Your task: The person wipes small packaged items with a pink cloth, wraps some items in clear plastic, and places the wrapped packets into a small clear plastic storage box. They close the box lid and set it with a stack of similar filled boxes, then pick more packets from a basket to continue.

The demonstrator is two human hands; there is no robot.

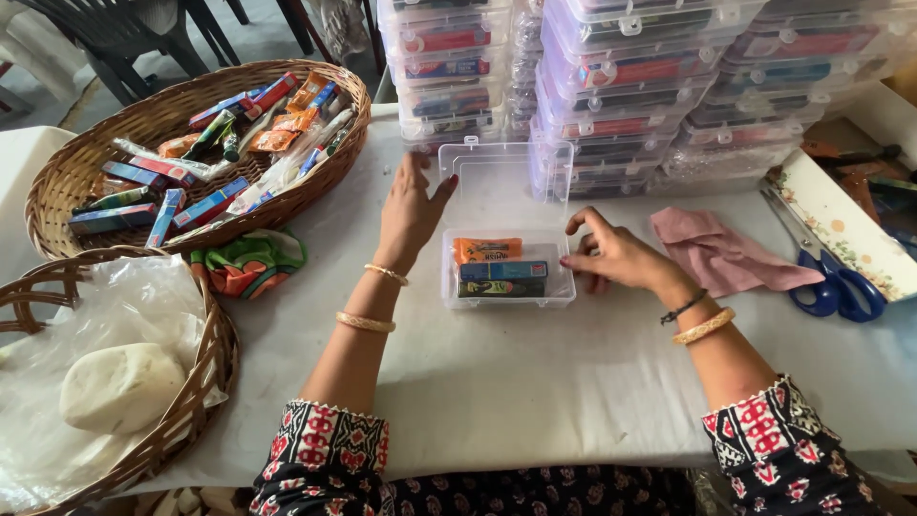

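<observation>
A clear plastic box lies open on the white table, its lid tipped back. Inside are an orange packet, a blue packet and a dark green packet. My left hand rests flat on the table just left of the box, fingers spread, holding nothing. My right hand touches the box's right edge with curled fingers; nothing shows in its grip.
A wicker basket at the far left holds several small packets. A second basket near left holds plastic and a white lump. Stacked clear boxes stand behind. A pink cloth, blue-handled scissors and a green-orange cloth lie nearby.
</observation>
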